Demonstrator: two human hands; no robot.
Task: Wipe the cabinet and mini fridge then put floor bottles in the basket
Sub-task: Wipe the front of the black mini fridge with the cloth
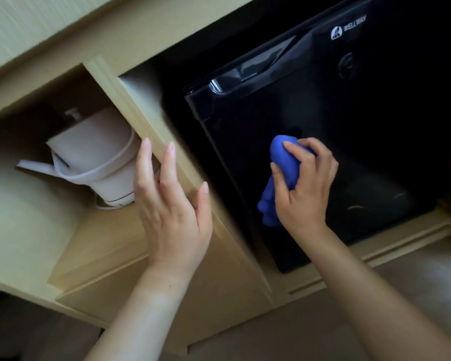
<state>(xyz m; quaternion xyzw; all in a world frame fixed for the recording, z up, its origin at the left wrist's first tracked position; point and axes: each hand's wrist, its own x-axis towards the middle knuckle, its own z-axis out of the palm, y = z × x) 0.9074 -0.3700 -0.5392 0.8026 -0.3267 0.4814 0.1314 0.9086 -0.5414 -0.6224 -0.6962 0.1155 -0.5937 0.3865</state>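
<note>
At centre right of the frame the right hand has its grip clenched around a bunched blue cloth, balled so the fingers can press it flat against the black door of the mini fridge, wrist bent back and forearm rising from the lower right. The left hand is released, fingers spread and resting on the upright wooden divider of the cabinet, probably as a brace. A white kettle sits in the left compartment; no floor bottles or basket are in view.
</note>
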